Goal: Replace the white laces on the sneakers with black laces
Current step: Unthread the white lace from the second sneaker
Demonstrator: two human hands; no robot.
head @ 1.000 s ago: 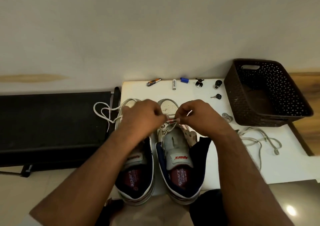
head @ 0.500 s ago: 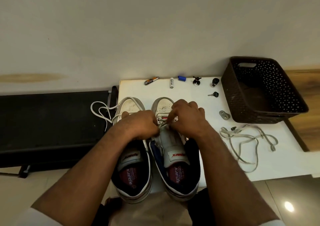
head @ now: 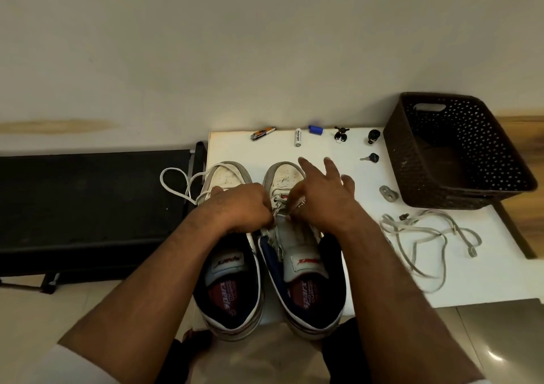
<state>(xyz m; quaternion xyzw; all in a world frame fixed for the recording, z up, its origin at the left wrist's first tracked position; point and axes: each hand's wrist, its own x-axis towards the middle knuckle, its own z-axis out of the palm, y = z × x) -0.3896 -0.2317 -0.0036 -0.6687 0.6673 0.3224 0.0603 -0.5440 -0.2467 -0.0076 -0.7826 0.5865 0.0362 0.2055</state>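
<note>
1. Right now, in the head view, two sneakers are sitting side by side on the white table, toes pointing away from the person.
2. The left hand is resting over the left sneaker, and its grip is curling tight at the lace holes of the right sneaker; it looks to be pinching the white lace there, but the fingertips are hiding it.
3. The right hand is lying over the right sneaker. Its thumb and first finger are pinching near the white lace, while the other fingers are sticking out straight past the toe.
4. Another white lace is hanging in loops off the left sneaker, out over the table edge and above a black bench.
5. A loose grey-white lace is lying in a tangle on the table, to the right of the sneakers.
6. A dark basket is standing at the far right corner of the table.
7. Small things are lying along the far edge: a lighter, a white battery, a small blue thing, and a key.
8. A small metal piece is lying just beside the basket.
</note>
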